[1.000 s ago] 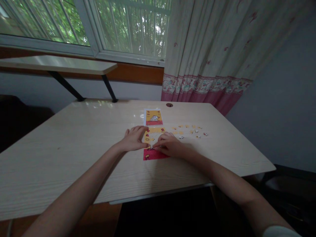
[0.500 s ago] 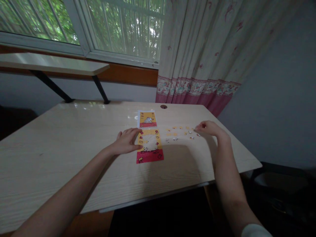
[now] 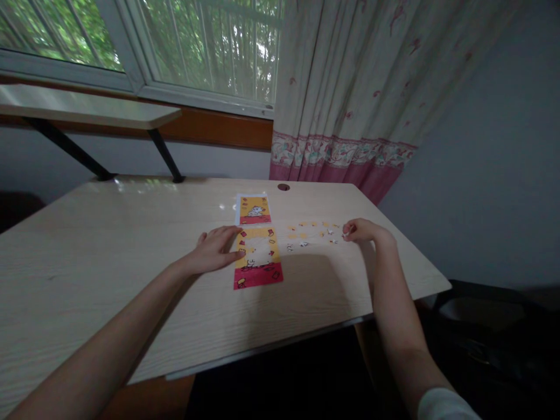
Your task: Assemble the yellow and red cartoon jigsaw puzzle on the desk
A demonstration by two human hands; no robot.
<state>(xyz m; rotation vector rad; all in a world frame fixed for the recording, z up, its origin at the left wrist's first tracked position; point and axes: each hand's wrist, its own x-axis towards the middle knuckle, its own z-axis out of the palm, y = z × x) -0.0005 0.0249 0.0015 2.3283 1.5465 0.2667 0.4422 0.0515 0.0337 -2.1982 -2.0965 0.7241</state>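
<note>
A yellow and red puzzle board (image 3: 258,256) lies flat on the pale wooden table (image 3: 131,251), its middle partly unfilled. My left hand (image 3: 214,251) rests flat and open on the board's left edge. Several small loose puzzle pieces (image 3: 312,232) are scattered to the right of the board. At the right end of that scatter my right hand (image 3: 363,231) has its fingers pinched on a small white piece. A small reference picture card (image 3: 253,209) lies just behind the board.
A round cable hole (image 3: 283,187) sits near the table's far edge. A shelf on black brackets (image 3: 87,114) runs under the window at the left. A patterned curtain (image 3: 350,99) hangs behind the table. The table's right corner (image 3: 441,286) is close to my right arm.
My right hand left the board, crossed to the loose pieces on the right and closed its fingers on one. My left hand stayed on the board. The view shifted slightly right.
</note>
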